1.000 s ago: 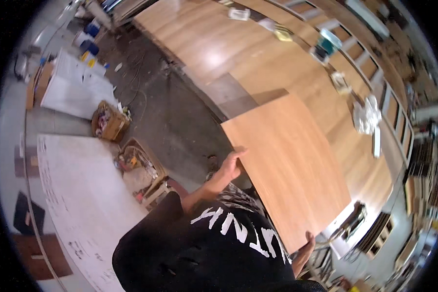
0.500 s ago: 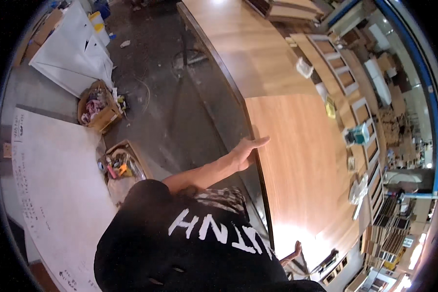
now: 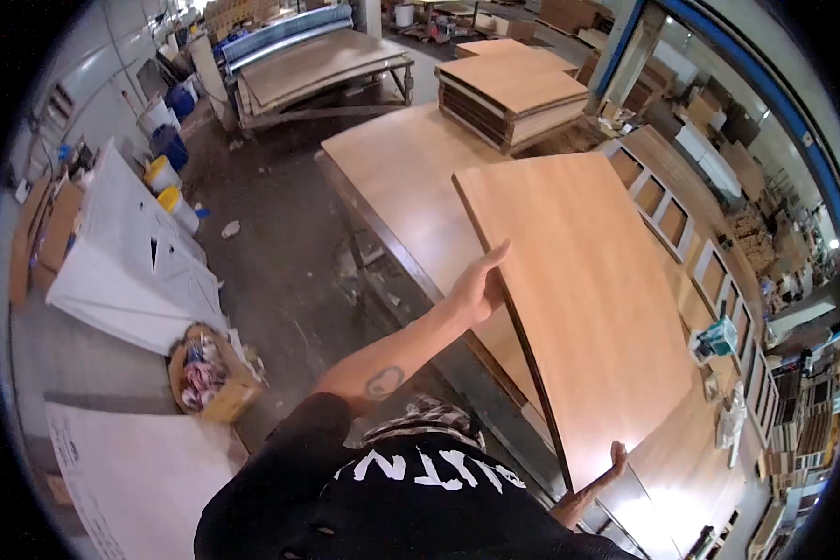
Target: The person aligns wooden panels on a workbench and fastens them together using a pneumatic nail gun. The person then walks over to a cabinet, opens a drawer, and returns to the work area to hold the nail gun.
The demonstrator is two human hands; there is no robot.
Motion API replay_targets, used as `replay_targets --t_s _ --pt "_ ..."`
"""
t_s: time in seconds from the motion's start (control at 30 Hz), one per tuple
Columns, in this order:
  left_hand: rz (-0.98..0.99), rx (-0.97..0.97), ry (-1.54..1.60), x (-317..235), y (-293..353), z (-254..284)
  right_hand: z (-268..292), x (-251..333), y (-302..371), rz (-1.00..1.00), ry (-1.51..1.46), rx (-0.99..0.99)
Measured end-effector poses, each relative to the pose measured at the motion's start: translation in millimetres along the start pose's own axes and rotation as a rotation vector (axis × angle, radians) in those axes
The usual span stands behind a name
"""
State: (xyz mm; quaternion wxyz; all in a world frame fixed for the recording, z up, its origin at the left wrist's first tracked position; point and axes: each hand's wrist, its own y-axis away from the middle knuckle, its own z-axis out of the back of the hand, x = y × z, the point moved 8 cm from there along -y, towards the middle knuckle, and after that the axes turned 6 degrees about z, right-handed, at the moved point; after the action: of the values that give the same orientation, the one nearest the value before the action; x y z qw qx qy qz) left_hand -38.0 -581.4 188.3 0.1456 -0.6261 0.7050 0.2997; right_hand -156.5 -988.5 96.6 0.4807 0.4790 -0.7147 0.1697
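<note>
A flat rectangular wood-grain panel [image 3: 579,271] with a dark edge is held raised over the workbench, and the bench's wood-coloured top [image 3: 392,177] shows past its left side. My left hand [image 3: 481,287] grips the panel's left long edge, thumb on the upper face and fingers hidden underneath. At the panel's near end, my right hand [image 3: 609,469] holds the edge with its thumb side up. Most of its fingers are out of sight below the board.
Stacked panels [image 3: 513,84] stand beyond the bench. Along the right lie white-framed door pieces [image 3: 663,205], a teal power tool [image 3: 716,338] and a crumpled plastic bag [image 3: 731,425]. On the left floor are a cardboard box of rags [image 3: 229,397], a white cabinet [image 3: 126,247] and a white board [image 3: 149,467].
The panel has come up off the bench and turned, so its dark edge stands apart from the surface below. Both hands moved with it. My view has tilted up toward the far room.
</note>
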Motion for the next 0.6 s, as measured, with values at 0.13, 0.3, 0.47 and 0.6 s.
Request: replay_targets --t_s 0.13,0.3,0.47,0.6 --pt "-0.041 0.046 0.161 -77 -64 7 -108 -46 -14 0.083 0.052 -0.024" --pt "0.068 0.197 0.253 -161 -139 48 -295 -117 -17 0.052 -0.287 0.196" --pt "0.155 0.439 0.250 -235 -178 106 -485 -173 15 0.092 -0.451 0.275" --pt "0.358 0.440 0.232 -287 -136 216 -588 -247 25 0.223 -0.357 0.109"
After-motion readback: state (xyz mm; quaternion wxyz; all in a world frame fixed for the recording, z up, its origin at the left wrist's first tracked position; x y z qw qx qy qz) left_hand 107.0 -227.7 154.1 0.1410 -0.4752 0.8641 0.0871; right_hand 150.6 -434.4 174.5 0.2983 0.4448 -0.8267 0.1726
